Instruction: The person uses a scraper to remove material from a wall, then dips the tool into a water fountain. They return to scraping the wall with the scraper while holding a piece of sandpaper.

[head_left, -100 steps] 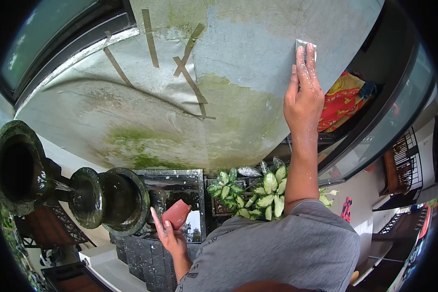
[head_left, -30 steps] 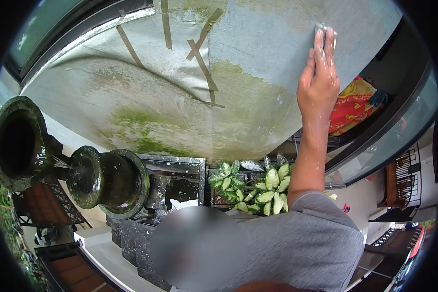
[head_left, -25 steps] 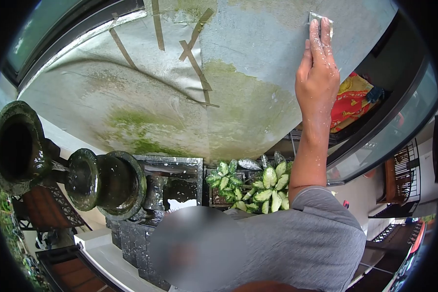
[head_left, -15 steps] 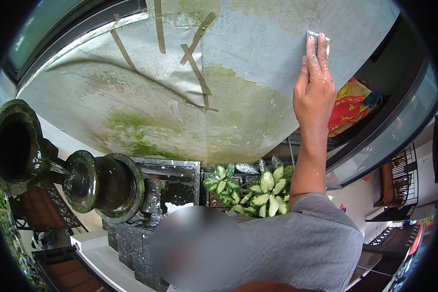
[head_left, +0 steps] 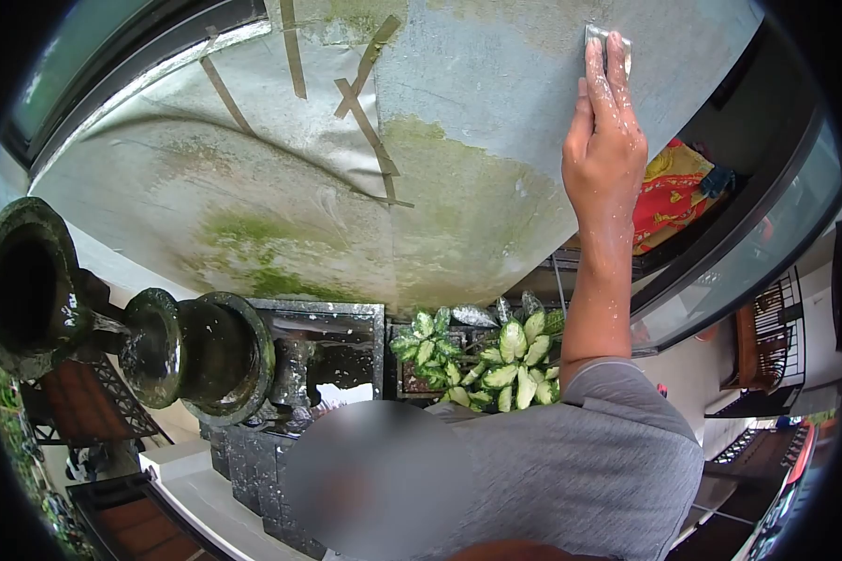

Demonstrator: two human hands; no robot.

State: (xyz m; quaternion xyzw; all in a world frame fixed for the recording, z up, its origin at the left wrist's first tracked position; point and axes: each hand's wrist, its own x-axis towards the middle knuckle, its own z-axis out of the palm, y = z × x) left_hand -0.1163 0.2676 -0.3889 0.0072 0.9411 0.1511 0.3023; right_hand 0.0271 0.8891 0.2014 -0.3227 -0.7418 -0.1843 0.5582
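Observation:
My right hand (head_left: pixel 605 154) is raised against the upper right of a weathered wall (head_left: pixel 496 103). Its fingers press a small, flat scraper blade (head_left: pixel 624 56) with a pale, shiny edge onto the grey-blue painted area. White specks dot the fingers, wrist and forearm. Below and left of the hand, the wall is stained with green algae (head_left: pixel 276 280). To its left, a wrinkled pale sheet (head_left: pixel 318 122) is fixed with strips of brown tape (head_left: pixel 367 122). My left hand does not show.
A tiered dark stone fountain (head_left: pixel 220 360) stands at lower left, beside a water basin (head_left: pixel 346 365). Variegated leafy plants (head_left: pixel 515 360) grow under the wall. Right of my arm are a dark-framed glass pane (head_left: pixel 748 271) and a red-and-yellow cloth (head_left: pixel 674 196).
My right hand has slid a little upward along the wall with the scraper blade. The whole view has shifted slightly.

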